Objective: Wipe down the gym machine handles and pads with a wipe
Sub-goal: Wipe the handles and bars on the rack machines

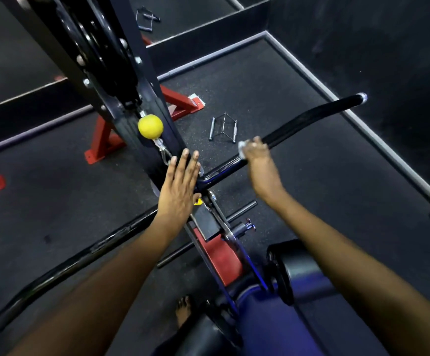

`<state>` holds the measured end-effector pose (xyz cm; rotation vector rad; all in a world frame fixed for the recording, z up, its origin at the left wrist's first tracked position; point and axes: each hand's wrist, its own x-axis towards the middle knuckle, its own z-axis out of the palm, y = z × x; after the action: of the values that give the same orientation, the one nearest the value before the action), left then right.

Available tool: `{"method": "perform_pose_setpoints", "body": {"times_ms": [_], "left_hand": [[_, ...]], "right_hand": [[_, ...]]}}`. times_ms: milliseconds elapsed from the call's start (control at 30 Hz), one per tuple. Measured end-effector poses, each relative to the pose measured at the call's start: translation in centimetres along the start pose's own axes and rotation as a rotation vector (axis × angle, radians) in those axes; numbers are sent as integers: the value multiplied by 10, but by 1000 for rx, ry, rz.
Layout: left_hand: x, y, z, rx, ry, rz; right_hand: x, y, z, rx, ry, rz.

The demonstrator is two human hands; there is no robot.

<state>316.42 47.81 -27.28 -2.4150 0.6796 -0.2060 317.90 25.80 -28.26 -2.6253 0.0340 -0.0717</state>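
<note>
Wipe [242, 148] pinched in right hand [256, 152] on bar [311, 116], whose axis runs toward two o'clock; left hand [180, 186] spread flat, idle.

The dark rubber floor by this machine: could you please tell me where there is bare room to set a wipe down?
Bare dark rubber floor lies between the long black pull-down bar and the black roller pad. It is crowded around the metal V-handle, the red frame foot and the black upright.

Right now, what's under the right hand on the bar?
A white wipe shows at the fingers of the right hand, pressed on the black bar. The hand hides the rest of the wipe and that stretch of bar.
</note>
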Motion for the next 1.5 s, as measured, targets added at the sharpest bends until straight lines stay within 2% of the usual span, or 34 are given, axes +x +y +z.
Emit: {"method": "perform_pose_setpoints", "body": {"times_ms": [100, 133, 167, 233, 267, 333, 367, 433, 500, 567, 600, 633, 667, 733, 767, 800, 867, 900, 967, 1100, 1133, 1200, 1300, 1433, 1500], "left_hand": [[-1, -2, 4, 23, 38, 37], [-1, -3, 5, 29, 49, 48], [0, -3, 6, 31, 65, 53], [0, -4, 7, 33, 92, 55], [0, -3, 7, 33, 99, 54], [0, -4, 7, 37, 101, 53], [0, -4, 8, 40, 104, 52], [0, -4, 8, 39, 109, 52], [0, -4, 8, 32, 115, 53], [0, -4, 10, 29, 133, 54], [0, -4, 10, 26, 138, 55], [0, -4, 11, 25, 138, 57], [0, -4, 12, 24, 138, 58], [1, -4, 14, 19, 138, 55], [1, -4, 15, 15, 140, 52], [1, -4, 15, 16, 143, 50], [1, -4, 16, 24, 152, 47], [1, -3, 16, 27, 153, 47], [2, -2, 17, 20, 154, 38], [2, 0, 18, 1, 160, 21], [2, 0, 18, -7, 161, 22], [2, 0, 18, -20, 162, 23], [1, -2, 16, -31, 146, 36], [1, -5, 12, -74, 111, 40], [0, -7, 10, -128, 77, 57]], "right_hand": [[-27, -13, 25, -74, -56, -305], [-17, 1, 22, -102, -76, -340], [-4, 16, 15, -86, -59, -283], [22, 46, -7, 13, 128, 26], [29, 56, -16, 24, 160, 184], [31, 50, -23, 115, 184, 313], [22, 30, -20, 193, 174, 272], [-5, -8, 4, 268, 45, 82], [-39, -36, 27, 254, -43, -92], [-68, -45, 40, 279, -29, -278], [-75, -40, 42, 314, 10, -303], [-75, -32, 44, 394, 96, -203], [-70, -26, 42, 506, 224, 22], [-38, 6, 37, 816, 487, 609], [-18, 25, 28, 978, 570, 815], [0, 40, 18, 1090, 576, 897], [31, 53, 2, 1260, 603, 872], [37, 48, -5, 1302, 584, 856], [33, 20, -5, 1355, 436, 851], [-17, -43, 37, 1389, -83, 870], [-23, -50, 43, 1404, -148, 883], [-21, -50, 41, 1466, -110, 898], [-11, -45, 37, 1607, 90, 944], [-29, -85, 61, 1561, -61, 945], [-36, -96, 66, 1563, -29, 940]]}}
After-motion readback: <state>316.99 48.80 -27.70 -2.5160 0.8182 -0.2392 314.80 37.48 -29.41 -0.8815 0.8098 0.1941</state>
